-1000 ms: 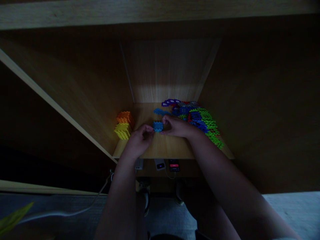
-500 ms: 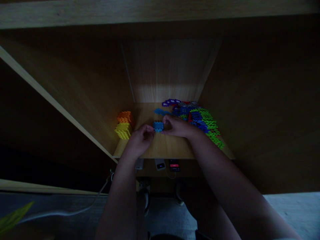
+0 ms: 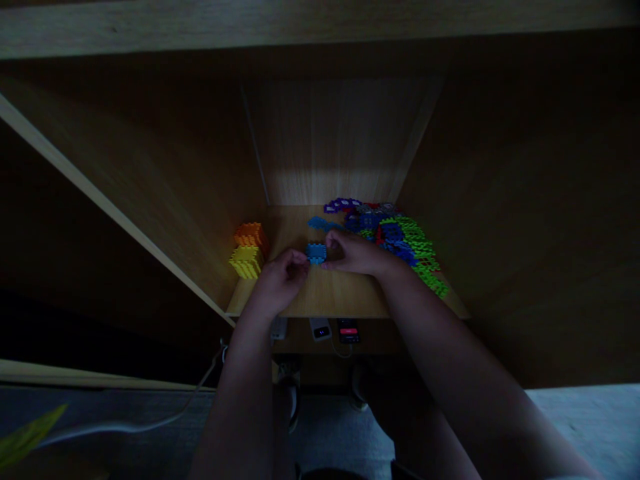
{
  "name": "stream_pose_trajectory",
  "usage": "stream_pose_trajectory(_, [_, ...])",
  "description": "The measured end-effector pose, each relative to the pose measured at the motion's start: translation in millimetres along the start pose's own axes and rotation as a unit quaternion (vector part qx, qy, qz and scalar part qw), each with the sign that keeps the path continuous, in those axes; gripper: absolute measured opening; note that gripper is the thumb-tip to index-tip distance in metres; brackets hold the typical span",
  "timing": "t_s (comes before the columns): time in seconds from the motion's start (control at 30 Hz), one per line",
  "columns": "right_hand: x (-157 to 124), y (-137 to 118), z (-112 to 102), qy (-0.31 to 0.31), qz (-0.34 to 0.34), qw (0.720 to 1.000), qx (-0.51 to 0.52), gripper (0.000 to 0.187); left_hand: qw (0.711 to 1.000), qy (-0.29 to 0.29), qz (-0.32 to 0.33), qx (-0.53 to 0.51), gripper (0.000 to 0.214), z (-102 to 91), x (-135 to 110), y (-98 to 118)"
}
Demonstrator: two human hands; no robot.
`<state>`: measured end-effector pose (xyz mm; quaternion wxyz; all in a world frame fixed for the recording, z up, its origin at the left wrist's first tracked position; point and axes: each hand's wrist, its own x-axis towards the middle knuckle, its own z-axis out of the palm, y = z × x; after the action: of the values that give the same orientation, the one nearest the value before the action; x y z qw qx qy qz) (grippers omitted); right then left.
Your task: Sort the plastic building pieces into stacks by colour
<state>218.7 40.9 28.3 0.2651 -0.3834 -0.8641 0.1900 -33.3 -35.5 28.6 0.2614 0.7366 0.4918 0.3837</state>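
Note:
A small stack of blue interlocking square tiles with notched edges sits on the wooden shelf between my hands. At its left side, my left hand has thumb and fingertips curled together against the stack's edge. My right hand holds the opposite side, with the index finger bent at the far right corner and the thumb at the near right corner. Behind them lie loose light-blue tiles, flat on the shelf and partly joined in a row.
Stacked yellow tiles and stacked orange tiles stand at the shelf's left wall. On the right is a mixed pile with green tiles, dark-blue ones and purple tiles. Below are a power bank and a phone.

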Motion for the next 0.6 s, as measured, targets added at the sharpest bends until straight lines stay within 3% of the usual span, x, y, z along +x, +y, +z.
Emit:
stream_pose_trajectory(0.13, [1.0, -0.6, -7.6, 0.048, 0.046, 0.998, -0.012, 0.034, 1.0, 0.008, 0.001, -0.002, 0.013, 0.4, -0.5, -4.9])
stream_pose_trajectory(0.27, [3.9, 9.6, -6.9, 0.132, 0.069, 0.982, -0.115, 0.028, 1.0, 0.018, -0.001, -0.003, 0.013, 0.6, -1.2, -6.5])
stream_pose_trajectory(0.4, [4.2, 23.1, 3.6, 0.136, 0.112, 0.962, -0.209, 0.03, 1.0, 0.016, -0.004, -0.017, 0.012, 0.7, -1.1, -5.7])
stream_pose_trajectory(0.6, [5.2, 26.5, 11.6, 0.128, 0.085, 0.962, -0.226, 0.023, 1.0, 0.019, 0.001, -0.011, 0.011, 1.3, -0.7, -6.4])
